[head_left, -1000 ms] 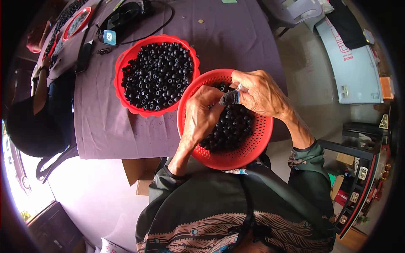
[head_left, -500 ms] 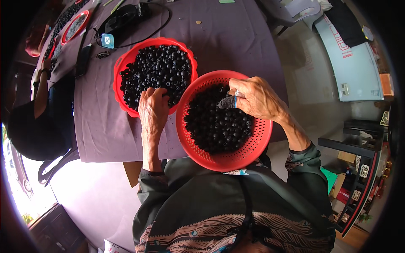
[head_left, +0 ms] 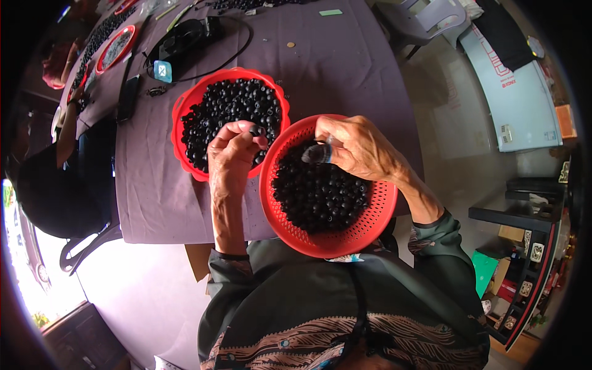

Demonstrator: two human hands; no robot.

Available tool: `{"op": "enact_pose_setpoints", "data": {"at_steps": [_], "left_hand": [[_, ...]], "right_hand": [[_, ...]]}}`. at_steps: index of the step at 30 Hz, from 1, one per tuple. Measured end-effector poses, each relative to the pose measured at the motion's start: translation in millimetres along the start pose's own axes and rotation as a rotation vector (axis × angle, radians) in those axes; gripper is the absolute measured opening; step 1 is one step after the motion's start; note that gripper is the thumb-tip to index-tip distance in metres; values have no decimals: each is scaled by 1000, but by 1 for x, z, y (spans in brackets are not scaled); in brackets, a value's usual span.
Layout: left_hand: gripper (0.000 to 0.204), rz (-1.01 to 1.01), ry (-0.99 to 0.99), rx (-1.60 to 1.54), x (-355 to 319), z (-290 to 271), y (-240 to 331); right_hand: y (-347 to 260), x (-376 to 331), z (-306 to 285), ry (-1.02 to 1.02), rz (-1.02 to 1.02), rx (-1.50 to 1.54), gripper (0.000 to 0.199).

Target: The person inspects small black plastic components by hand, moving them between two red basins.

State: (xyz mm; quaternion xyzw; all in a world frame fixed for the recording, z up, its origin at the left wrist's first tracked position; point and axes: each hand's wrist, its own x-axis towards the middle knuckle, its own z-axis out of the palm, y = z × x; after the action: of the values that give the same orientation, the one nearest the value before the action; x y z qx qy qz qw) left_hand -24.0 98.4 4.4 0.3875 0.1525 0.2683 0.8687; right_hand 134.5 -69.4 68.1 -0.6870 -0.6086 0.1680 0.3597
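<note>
At least one black bead (head_left: 255,130) is pinched by the left hand (head_left: 229,150) over one scalloped red bowl (head_left: 177,126), and one dark-tipped brush (head_left: 316,154) (mostly hidden) is gripped by the right hand (head_left: 359,147) over one perforated red bowl (head_left: 382,203) of uncountably crowded beads (head_left: 327,197).

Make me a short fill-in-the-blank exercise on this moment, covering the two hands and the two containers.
1. The left hand pinches a small round piece that is ____ in colour.
2. The right hand is above the basket, whose wall is pierced with many ____.
3. Choosing between left and right, the scalloped bowl sits to the ____ of the basket in the picture.
4. The bowl and the basket are both ____ in colour.

Missing words: black; holes; left; red.
</note>
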Motion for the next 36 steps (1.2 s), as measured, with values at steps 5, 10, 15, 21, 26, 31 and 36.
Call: {"op": "enact_pose_setpoints", "data": {"at_steps": [5,10,15,21,26,31,36], "left_hand": [[10,-26,-129,-110,-6,44,-10],[14,2,-171,-215,-9,70,-21],[19,55,-175,-247,-9,83,-32],[20,21,-226,-235,-8,80,-40],[20,4,-202,-182,-7,82,-43],[19,59,-236,-160,-6,80,-41],[18,31,-211,-160,-6,79,-40]], "right_hand": [[-7,15,-3,94,-38,87,17],[-6,8,-12,91,31,142,16],[0,-2,-21,123,8,3,18],[2,-5,-32,20,-3,13,27],[-1,-5,-39,-56,-21,-41,27],[-1,-3,-37,-65,-4,-37,26],[-3,0,-38,-113,-6,-69,23]]}}
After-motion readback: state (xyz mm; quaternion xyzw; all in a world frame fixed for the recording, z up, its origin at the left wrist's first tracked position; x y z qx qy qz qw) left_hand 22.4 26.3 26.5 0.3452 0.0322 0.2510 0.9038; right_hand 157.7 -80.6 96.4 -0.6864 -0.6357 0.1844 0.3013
